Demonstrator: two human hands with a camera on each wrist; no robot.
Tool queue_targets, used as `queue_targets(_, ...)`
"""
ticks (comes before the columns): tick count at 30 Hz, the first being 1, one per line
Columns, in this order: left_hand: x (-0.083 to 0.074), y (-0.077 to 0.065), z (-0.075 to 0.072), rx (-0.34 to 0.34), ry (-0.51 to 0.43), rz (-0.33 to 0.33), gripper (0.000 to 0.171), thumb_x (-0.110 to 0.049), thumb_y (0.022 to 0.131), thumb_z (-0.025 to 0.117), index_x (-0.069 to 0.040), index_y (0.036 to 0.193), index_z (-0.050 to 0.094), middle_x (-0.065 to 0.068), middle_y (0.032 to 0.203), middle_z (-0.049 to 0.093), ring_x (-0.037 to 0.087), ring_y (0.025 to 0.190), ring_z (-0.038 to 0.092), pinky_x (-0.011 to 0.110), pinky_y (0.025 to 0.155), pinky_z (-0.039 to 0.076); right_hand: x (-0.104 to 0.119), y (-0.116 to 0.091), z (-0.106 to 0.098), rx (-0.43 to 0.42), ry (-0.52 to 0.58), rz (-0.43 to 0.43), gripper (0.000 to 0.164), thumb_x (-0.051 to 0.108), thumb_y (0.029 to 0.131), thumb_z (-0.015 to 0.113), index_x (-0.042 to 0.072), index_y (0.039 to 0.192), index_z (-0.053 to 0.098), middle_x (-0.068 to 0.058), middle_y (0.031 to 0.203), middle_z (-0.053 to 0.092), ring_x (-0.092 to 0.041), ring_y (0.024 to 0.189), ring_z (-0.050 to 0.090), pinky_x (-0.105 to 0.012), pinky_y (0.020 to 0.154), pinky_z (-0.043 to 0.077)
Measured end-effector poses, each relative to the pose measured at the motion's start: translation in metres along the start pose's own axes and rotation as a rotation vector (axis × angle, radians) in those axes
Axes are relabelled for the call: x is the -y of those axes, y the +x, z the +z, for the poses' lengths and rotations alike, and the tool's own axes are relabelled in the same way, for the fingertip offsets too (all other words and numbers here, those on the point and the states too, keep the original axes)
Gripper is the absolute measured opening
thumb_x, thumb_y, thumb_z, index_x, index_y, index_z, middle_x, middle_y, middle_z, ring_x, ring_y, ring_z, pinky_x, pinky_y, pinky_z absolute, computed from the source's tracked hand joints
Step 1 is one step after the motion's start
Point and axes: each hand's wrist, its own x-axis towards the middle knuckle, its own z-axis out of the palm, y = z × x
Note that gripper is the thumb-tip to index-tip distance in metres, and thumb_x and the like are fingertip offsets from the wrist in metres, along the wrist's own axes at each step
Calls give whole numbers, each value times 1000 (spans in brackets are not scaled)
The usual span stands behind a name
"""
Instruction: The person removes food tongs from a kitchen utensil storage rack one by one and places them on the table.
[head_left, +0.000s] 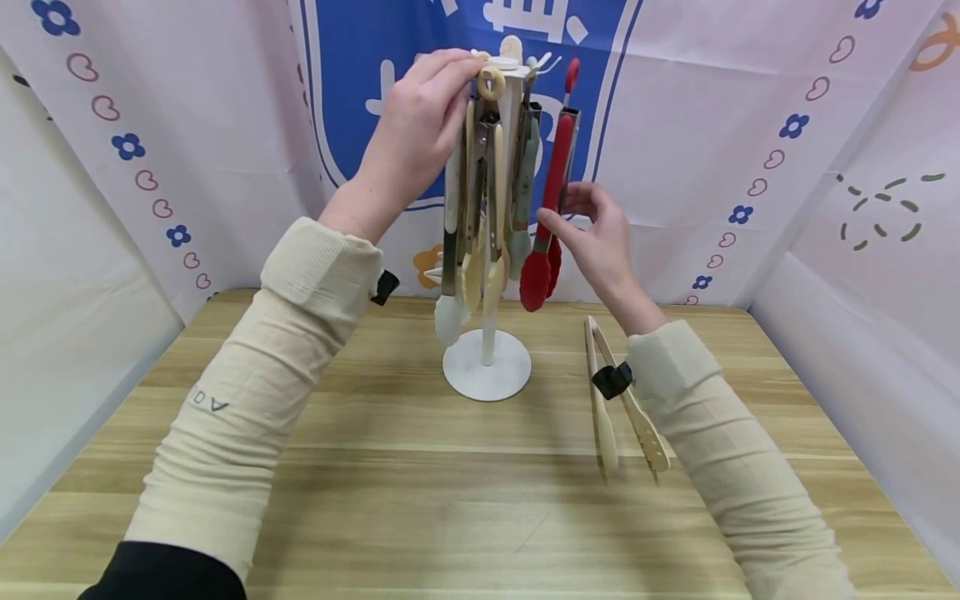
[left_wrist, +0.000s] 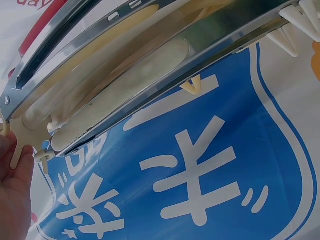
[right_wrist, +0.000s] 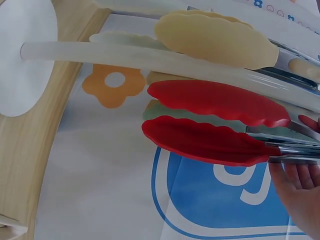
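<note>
Fingers of the right hand (head_left: 600,237) come together round the red tongs (head_left: 557,162) — thumb on the nine o'clock side, other fingers across at three, only the tongs' narrow width between them. Up at the stand (head_left: 504,383), the fingers of the left hand (head_left: 416,125) meet too, pinching a pale part near its top in the left wrist view.

And where are those red tongs? Off at about three o'clock from the pole, upright but leaning, ring end up near twelve, scalloped heads down between six and seven, slightly apart. Whether the ring sits on a hook, I cannot tell.

How will they handle? Light, I'd judge, with stiff metal arms that should spring under a squeeze; the red parts look like a grippy, slightly soft coating, the bare metal slicker. Nothing fragile about them. Best hold: both arms at once, mid-length, near the handles' lower ends — right about where the thumb is.

Cream tongs (head_left: 498,162) hang close by, towards nine o'clock, so a wide swing could knock them. Wooden-coloured tongs (head_left: 606,433) lie splayed on the worktop (head_left: 450,508), between three and four o'clock from the stand's base.
</note>
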Motion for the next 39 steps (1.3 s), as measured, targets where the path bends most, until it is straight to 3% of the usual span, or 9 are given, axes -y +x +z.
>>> queue_targets(11,0,1,0,-4,1,6,34,-15,98,38,-3,127,52,7,129,51,14,121,42,14,102,26,-8,-6,-11,5,-74,26,42,21,82,67,1,115,51,-11,104,57,-14,92,52,-22,74,50)
queue_targets(39,0,0,1,-12,-7,20,34,-14,99,37,-2,126,52,9,128,51,16,120,43,16,102,28,-27,-18,-39,14,-264,52,43,25,82,68,2,115,53,-11,104,58,-17,93,53,-25,76,50)
